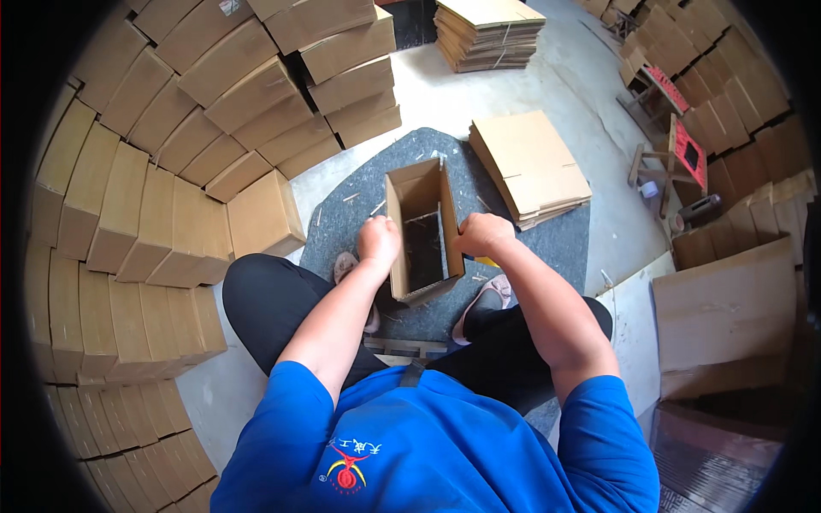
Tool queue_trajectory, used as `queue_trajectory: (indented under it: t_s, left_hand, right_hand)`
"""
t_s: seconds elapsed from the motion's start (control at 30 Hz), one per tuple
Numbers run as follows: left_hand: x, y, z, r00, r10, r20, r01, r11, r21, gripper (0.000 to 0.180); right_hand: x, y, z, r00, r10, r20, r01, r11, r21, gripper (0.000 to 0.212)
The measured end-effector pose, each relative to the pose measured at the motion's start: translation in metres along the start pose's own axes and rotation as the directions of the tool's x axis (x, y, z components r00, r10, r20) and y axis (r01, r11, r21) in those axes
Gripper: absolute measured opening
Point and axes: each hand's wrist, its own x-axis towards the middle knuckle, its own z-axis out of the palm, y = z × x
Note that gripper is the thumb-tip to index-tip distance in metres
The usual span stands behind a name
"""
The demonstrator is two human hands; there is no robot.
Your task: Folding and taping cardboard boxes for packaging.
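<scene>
An open cardboard box stands between my feet on a dark grey mat, its walls upright and its inside shadowed. My left hand is closed at the box's left wall, fingertips against the cardboard. On the opposite side, my right hand is closed at the right wall, its thumb side touching the edge. A small yellow and blue thing shows just under the right hand; its kind is mostly hidden, and I cannot tell whether the hand touches it.
Flattened cartons lie stacked at the mat's far right, with another tied stack farther back. Closed boxes are piled high along the left. Red-topped stools stand at the right, near a large cardboard sheet. Scraps litter the mat.
</scene>
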Motion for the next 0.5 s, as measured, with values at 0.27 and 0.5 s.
queue_trajectory:
  t_s: [0.27,0.5]
  left_hand:
    - [0.015,0.005,0.004,0.999,-0.049,0.022,0.049,0.999,0.01,0.037]
    - [-0.015,0.018,-0.023,0.956,0.27,-0.112,-0.263,0.962,0.074,0.045]
  right_hand:
    - [-0.005,-0.006,0.047,0.999,0.051,0.005,-0.051,0.973,0.224,0.034]
    - [0.003,0.001,0.054,0.998,0.04,0.044,-0.049,0.974,0.223,0.035]
